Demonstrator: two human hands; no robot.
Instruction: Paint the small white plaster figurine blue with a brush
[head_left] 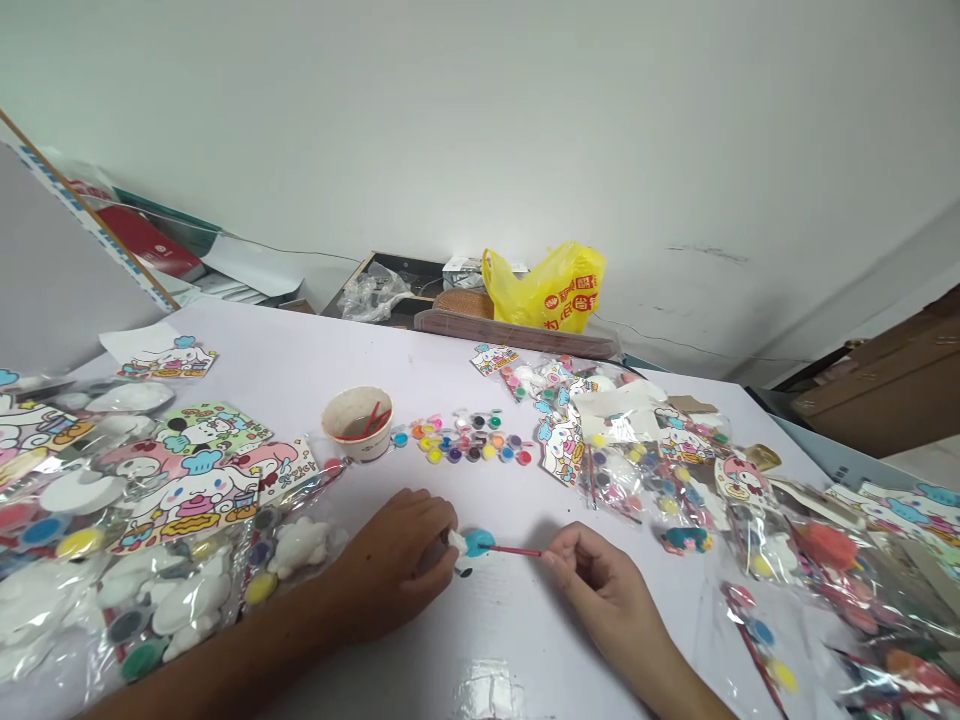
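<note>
My left hand (409, 555) is closed on a small white figurine (459, 552), part of it painted light blue and with a dark spot low down. The fingers cover its left side. My right hand (596, 580) pinches the end of a thin red paintbrush (517, 551) between thumb and forefinger. The brush lies nearly level, its tip touching the blue part of the figurine. Beyond the hands, small paint pots (472, 447) in several colours stand in rows. Left of them is a paper cup (358, 425) with red brushes in murky water.
Clear packets of white figurines and paints (195, 590) cover the left of the white table (390, 650). More packets (622, 470) and a painted figurine (685, 541) lie on the right. A yellow plastic bag (547, 290) sits behind the table, by the wall.
</note>
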